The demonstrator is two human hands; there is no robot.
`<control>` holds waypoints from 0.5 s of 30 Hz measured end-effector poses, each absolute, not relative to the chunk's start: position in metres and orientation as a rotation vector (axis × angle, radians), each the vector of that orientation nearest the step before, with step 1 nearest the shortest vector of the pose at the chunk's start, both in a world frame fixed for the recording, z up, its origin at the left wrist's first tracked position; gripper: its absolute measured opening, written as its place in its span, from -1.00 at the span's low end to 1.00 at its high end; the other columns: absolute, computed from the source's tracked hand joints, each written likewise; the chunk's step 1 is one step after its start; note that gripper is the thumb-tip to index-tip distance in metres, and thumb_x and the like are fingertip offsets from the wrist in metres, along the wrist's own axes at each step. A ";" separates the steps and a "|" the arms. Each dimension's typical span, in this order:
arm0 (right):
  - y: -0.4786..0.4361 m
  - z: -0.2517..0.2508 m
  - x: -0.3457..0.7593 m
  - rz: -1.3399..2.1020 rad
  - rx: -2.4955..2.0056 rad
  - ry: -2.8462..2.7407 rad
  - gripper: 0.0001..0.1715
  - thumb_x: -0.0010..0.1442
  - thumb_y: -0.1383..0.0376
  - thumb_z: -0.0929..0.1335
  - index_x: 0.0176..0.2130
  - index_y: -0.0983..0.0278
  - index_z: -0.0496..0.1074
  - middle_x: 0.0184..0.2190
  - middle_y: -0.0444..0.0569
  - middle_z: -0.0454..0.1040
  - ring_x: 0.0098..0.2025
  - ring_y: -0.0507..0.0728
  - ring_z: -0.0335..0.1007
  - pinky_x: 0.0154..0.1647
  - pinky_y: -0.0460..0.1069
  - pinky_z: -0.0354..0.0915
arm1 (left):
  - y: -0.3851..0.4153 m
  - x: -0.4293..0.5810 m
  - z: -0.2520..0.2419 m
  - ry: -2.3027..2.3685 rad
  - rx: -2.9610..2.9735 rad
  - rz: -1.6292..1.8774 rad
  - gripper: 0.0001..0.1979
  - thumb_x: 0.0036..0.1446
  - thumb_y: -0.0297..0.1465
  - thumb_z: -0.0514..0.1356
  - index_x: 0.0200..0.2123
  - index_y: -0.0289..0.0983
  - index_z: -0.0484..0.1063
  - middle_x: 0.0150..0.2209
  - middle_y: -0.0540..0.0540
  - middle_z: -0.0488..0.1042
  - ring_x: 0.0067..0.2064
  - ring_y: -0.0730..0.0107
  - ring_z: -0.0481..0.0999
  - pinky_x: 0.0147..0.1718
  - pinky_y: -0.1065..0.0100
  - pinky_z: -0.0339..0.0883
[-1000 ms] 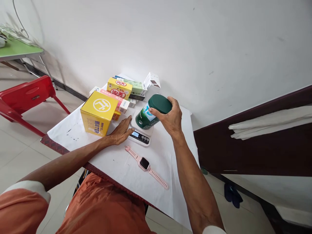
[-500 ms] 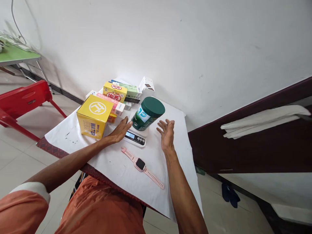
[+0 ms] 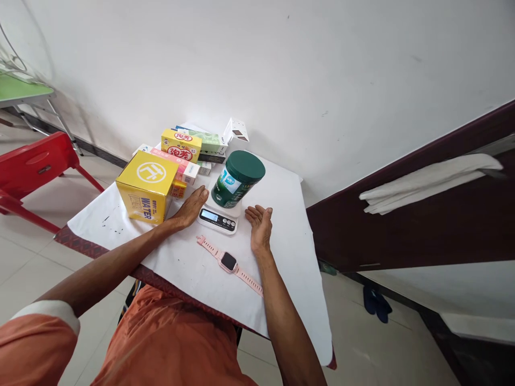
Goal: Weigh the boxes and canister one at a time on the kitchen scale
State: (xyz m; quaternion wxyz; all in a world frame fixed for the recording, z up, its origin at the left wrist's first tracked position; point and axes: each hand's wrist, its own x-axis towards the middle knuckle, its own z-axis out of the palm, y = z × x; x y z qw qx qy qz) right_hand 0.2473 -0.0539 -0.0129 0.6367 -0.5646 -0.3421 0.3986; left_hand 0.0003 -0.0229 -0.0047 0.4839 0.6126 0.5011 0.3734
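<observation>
The left hand (image 3: 192, 208) and right hand (image 3: 259, 228) flank a white digital kitchen scale (image 3: 218, 227), neither one gripping anything. On the scale, between the hands, stands a dark-green lidded canister (image 3: 237, 179), lid up. The right hand is opened out, palm turned toward the canister, fingers apart from it. The left hand is loosely extended just beside the scale's edge; whether its thumb touches the scale, I cannot tell. Just left of the left hand sits a yellow carton (image 3: 147, 187) marked "WATER", and beyond that hand is a cluster of small boxes, including a yellow snack box (image 3: 181, 146). Nearer the body than both hands lies a pink smartwatch (image 3: 229, 261), its strap end reaching the right forearm, on the white tablecloth (image 3: 298, 305).
</observation>
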 end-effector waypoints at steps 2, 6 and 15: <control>-0.056 -0.014 0.248 0.895 -1.311 -0.818 0.05 0.09 -0.54 0.27 0.03 0.27 0.43 0.01 0.20 0.60 0.06 0.30 0.60 0.22 0.26 0.45 | -0.023 0.000 -0.004 1.216 1.503 0.918 -0.01 0.36 0.29 -0.15 0.54 -0.30 0.09 0.59 -0.30 0.03 0.61 0.03 0.03 0.58 -0.02 -0.19; -0.058 -0.004 0.248 0.891 -1.365 -0.979 0.01 0.12 -0.45 0.35 0.15 0.26 0.41 0.20 0.25 0.50 0.22 0.34 0.51 0.29 0.29 0.40 | -0.024 -0.001 -0.001 1.229 1.530 0.911 -0.02 0.36 0.28 -0.17 0.53 -0.32 0.11 0.59 -0.30 0.03 0.61 0.04 0.01 0.58 0.01 -0.18; -0.021 0.057 0.211 0.645 -1.288 -1.432 0.34 -0.18 -0.12 0.68 0.39 0.14 0.16 0.41 0.22 0.30 0.41 0.35 0.29 0.43 0.29 0.23 | -0.023 -0.001 -0.003 1.240 1.576 0.957 -0.02 0.37 0.27 -0.21 0.51 -0.37 0.12 0.55 -0.40 0.12 0.58 -0.02 0.11 0.54 -0.02 -0.01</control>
